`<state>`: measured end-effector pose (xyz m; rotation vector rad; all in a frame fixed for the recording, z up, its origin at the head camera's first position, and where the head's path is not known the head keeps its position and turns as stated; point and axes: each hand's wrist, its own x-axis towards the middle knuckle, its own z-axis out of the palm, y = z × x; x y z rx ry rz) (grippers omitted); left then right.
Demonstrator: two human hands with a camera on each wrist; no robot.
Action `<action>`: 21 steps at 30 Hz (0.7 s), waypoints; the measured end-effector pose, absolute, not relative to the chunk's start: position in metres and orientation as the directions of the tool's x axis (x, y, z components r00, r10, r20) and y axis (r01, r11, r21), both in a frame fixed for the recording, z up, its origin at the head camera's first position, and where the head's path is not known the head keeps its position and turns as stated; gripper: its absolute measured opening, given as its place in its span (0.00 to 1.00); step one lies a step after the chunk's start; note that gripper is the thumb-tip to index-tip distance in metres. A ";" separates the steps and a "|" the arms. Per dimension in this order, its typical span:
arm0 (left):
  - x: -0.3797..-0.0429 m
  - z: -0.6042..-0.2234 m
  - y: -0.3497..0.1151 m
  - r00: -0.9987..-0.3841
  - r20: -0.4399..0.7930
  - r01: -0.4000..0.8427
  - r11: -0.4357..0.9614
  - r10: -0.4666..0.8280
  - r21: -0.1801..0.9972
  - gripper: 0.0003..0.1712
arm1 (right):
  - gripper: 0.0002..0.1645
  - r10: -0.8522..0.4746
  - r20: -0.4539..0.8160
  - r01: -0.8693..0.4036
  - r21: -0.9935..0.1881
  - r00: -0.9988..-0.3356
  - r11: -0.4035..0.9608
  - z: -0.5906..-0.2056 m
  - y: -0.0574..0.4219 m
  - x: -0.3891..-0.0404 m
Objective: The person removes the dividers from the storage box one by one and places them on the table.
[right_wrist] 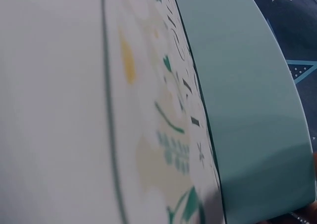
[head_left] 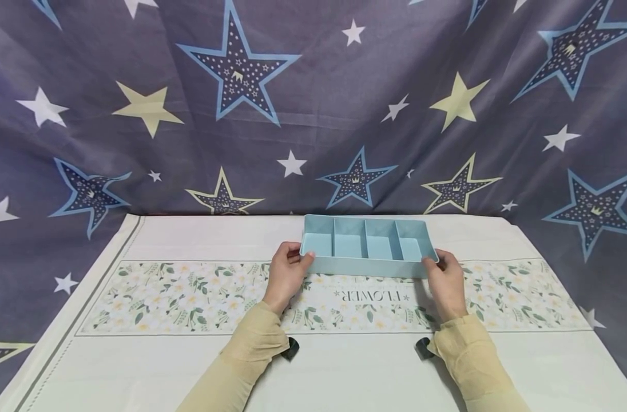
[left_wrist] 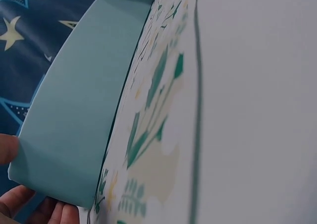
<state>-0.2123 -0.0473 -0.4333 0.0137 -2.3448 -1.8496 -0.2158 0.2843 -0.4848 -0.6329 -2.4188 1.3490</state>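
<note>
A light blue divided tray point(head_left: 370, 267) with several compartments in a row sits toward the back of the table, and nothing shows inside it. My left hand point(head_left: 286, 277) grips its left end, thumb at the front corner of the rim and fingers around the side. At the other end my right hand point(head_left: 445, 284) holds the right front corner, thumb at the rim. In the left wrist view the tray's smooth front wall point(left_wrist: 74, 100) stands between the hands, fingertips point(left_wrist: 64, 213) at its lower corner. The right wrist view shows the same wall point(right_wrist: 247, 95), the right hand mostly out of frame.
The white tablecloth point(head_left: 112, 372) has a floral band point(head_left: 190, 297) with upside-down lettering across it. Behind the table's back edge hangs a dark curtain point(head_left: 313, 137) with stars. A black strap piece point(head_left: 290, 349) shows at the left cuff and another point(head_left: 424, 348) at the right.
</note>
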 end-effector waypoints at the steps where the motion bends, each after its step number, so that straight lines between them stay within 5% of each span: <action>1: -0.212 -0.433 -0.048 -0.988 0.117 0.090 0.234 -0.104 0.968 0.19 | 0.31 0.510 0.048 0.227 -0.857 -0.859 0.462 -0.485 0.283 -0.216; 21: -0.209 -0.432 -0.060 -0.988 0.082 0.047 0.248 -0.133 0.968 0.21 | 0.31 0.488 0.055 0.208 -0.858 -0.871 0.469 -0.489 0.271 -0.220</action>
